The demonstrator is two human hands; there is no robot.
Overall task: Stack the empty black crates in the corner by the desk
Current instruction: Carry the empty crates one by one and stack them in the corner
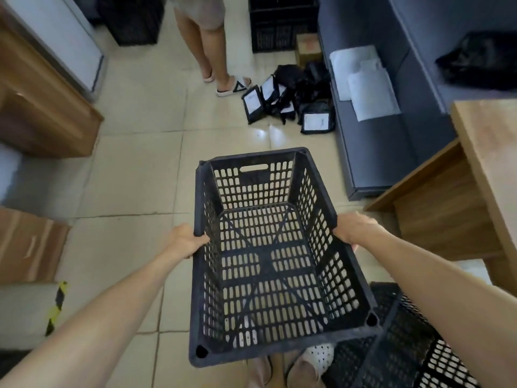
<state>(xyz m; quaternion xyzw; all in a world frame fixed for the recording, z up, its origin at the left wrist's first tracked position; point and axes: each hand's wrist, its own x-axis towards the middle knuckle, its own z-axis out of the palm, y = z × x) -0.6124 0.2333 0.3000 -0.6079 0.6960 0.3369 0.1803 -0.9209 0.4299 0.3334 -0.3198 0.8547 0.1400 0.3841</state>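
Note:
I hold an empty black slotted crate [268,256] in front of me above the tiled floor, its open top facing me. My left hand [186,240] grips its left rim and my right hand [355,228] grips its right rim. A second black crate [402,345] lies at the lower right, partly under my right arm and the held crate. The wooden desk [458,191] stands just right of it. More black crates are stacked at the far wall [279,26], with another [131,21] at the far left.
A person [207,37] in sandals stands on the floor ahead. Black packages with white labels [288,102] lie in a heap beside a grey sofa [391,113] holding white sheets and a black bag. A wooden cabinet [42,107] and cardboard boxes [25,242] line the left.

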